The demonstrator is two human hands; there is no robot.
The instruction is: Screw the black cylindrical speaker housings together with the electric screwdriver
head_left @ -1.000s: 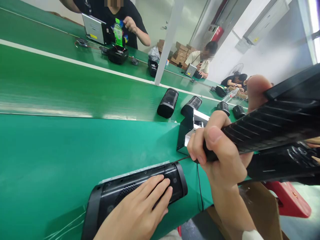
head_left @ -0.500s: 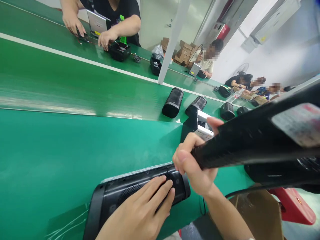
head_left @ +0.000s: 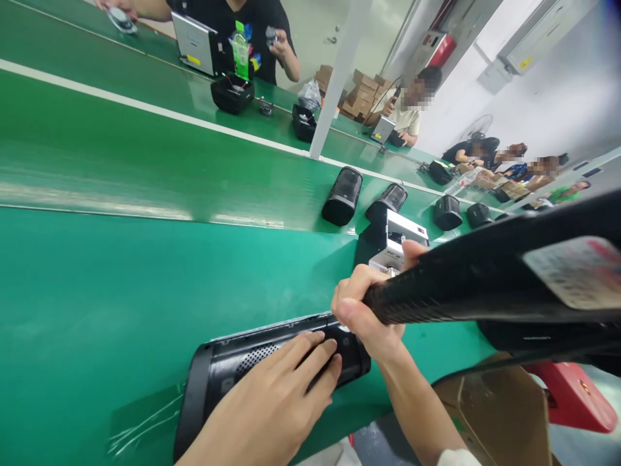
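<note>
A long black speaker housing (head_left: 255, 356) with a perforated grille lies on the green table in front of me. My left hand (head_left: 274, 395) rests flat on it, fingers stretched out over its top. My right hand (head_left: 371, 317) is wrapped round the front end of a black electric screwdriver (head_left: 466, 281) that bears a worn label. This fist is just above the housing's right end; the tool's tip is hidden behind the fingers. Beyond the right hand stands a small black and white box-shaped device (head_left: 371, 243), partly covered by that hand.
Finished-looking black speakers (head_left: 342, 196) stand on the strip beyond the table. A white post (head_left: 339, 84) rises there. Across it, a person in a black shirt (head_left: 264, 39) holds small parts by a green bottle (head_left: 240, 55). An open carton (head_left: 504, 408) and red stool (head_left: 575, 395) are at lower right.
My right hand and the screwdriver have shifted slightly left and down towards the housing. My left hand stays on it. Across the table, the co-worker's hands have lifted and spread apart with small parts.
</note>
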